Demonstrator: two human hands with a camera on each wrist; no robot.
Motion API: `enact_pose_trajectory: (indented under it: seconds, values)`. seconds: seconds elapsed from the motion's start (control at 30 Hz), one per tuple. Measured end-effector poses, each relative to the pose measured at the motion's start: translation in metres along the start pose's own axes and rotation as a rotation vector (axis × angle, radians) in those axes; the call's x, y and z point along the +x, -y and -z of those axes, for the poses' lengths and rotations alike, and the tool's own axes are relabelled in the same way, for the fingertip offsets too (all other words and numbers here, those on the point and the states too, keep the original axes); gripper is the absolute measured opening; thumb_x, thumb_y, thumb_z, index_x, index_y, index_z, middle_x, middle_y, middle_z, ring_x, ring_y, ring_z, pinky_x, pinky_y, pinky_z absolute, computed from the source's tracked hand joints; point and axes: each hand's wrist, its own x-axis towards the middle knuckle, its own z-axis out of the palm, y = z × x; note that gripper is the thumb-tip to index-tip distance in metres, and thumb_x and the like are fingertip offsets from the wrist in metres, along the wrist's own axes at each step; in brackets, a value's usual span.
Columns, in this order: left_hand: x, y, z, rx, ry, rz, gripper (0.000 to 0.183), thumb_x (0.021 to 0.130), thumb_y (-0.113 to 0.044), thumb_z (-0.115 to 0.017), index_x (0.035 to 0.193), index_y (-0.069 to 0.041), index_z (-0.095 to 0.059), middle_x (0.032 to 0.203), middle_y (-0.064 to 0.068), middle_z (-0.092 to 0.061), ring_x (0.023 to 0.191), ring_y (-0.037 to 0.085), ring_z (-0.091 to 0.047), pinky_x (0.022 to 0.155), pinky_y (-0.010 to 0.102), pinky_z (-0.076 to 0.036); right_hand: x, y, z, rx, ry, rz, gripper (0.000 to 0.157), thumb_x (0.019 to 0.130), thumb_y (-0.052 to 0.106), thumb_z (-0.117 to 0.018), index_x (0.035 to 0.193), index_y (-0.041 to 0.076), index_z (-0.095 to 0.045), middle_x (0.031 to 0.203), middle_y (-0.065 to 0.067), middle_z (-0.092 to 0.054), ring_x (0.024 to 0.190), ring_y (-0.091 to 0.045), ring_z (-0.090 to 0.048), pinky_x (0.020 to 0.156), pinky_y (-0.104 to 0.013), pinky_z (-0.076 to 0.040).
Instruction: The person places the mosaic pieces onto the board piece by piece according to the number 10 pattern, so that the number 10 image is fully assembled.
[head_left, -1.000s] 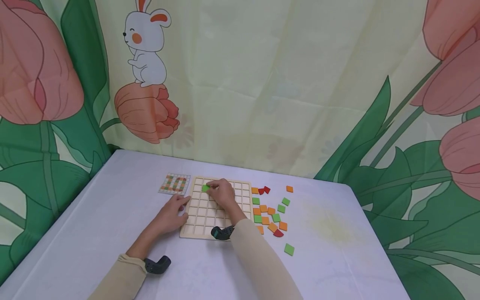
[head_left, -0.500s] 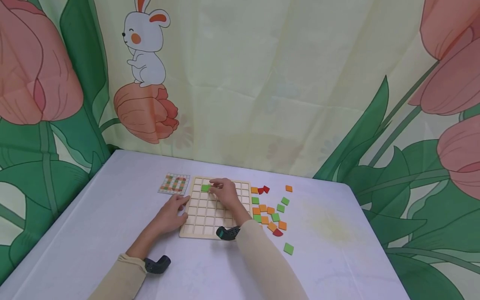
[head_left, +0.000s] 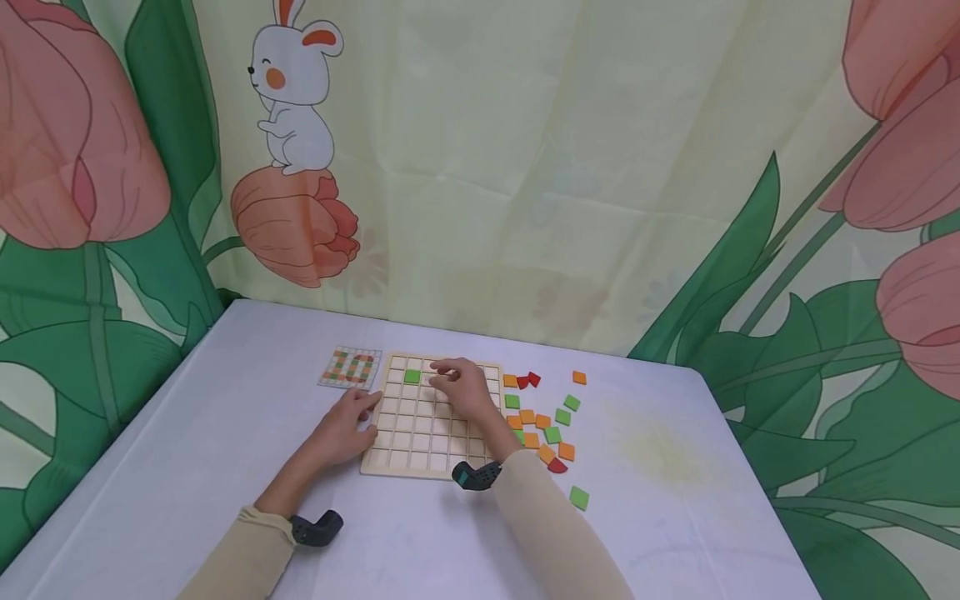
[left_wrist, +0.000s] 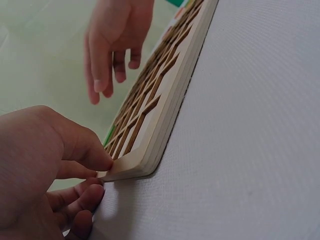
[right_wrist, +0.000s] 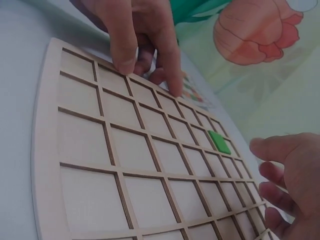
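Observation:
A wooden grid board (head_left: 401, 450) lies on the table, with one green square tile (head_left: 412, 377) in a cell near its far left corner. My left hand (head_left: 345, 427) rests at the board's left side; in the right wrist view its thumb and index finger touch the frame, spread apart. Over the far middle of the grid hovers my right hand (head_left: 463, 390), holding nothing, its thumb and fingers parted. The left wrist view shows the fingertips of the left hand (left_wrist: 55, 150) at the board's edge and the right hand (left_wrist: 117, 40) raised above the cells.
Loose orange square tiles (head_left: 531, 441), green square tiles (head_left: 578, 498) and red quarter-round pieces (head_left: 557, 467) lie scattered right of the board. A printed pattern card (head_left: 350, 367) lies beyond its left edge. A floral curtain (head_left: 525, 208) hangs behind the table.
My right hand has let go of the green tile and drawn back to the right, leaving the tile in its cell. The left hand has stayed at the board's edge.

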Motion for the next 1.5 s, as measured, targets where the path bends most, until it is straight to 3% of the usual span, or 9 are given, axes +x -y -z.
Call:
enact_pose_trajectory:
  seconds: [0.43, 0.83, 1.1, 1.5]
  values:
    - [-0.001, -0.001, 0.001, -0.014, -0.001, -0.005, 0.062, 0.082, -0.007, -0.062, 0.141, 0.002, -0.046, 0.108, 0.012, -0.048, 0.09, 0.02, -0.046, 0.067, 0.029, -0.038, -0.007, -0.011, 0.019, -0.082, -0.002, 0.008, 0.029, 0.09, 0.022, -0.067, 0.118, 0.014, -0.069, 0.112, -0.004, -0.064, 0.096, -0.019, -0.055, 0.074, -0.028, -0.047]
    - [-0.002, -0.002, 0.001, 0.0, -0.005, -0.001, 0.061, 0.082, -0.007, -0.063, 0.14, 0.002, -0.046, 0.111, 0.013, -0.049, 0.091, 0.02, -0.047, 0.067, 0.029, -0.039, -0.02, -0.014, 0.036, -0.074, -0.018, -0.015, 0.027, 0.089, 0.021, -0.068, 0.116, 0.015, -0.07, 0.116, -0.008, -0.064, 0.094, -0.02, -0.054, 0.069, -0.027, -0.046]
    - [-0.001, -0.001, 0.0, 0.004, -0.012, -0.004, 0.061, 0.083, -0.007, -0.062, 0.141, 0.002, -0.047, 0.115, 0.014, -0.05, 0.092, 0.02, -0.048, 0.069, 0.029, -0.039, -0.024, -0.019, 0.044, -0.11, -0.049, -0.048, 0.026, 0.089, 0.022, -0.068, 0.114, 0.019, -0.071, 0.114, -0.001, -0.063, 0.095, -0.019, -0.053, 0.07, -0.027, -0.046]
    - [-0.001, 0.0, 0.0, 0.004, -0.012, -0.009, 0.061, 0.083, -0.007, -0.062, 0.141, 0.002, -0.046, 0.113, 0.014, -0.049, 0.092, 0.02, -0.047, 0.068, 0.029, -0.039, -0.032, -0.032, 0.059, -0.095, -0.048, -0.043, 0.027, 0.089, 0.022, -0.068, 0.115, 0.016, -0.07, 0.115, -0.002, -0.063, 0.092, -0.019, -0.053, 0.069, -0.028, -0.046]
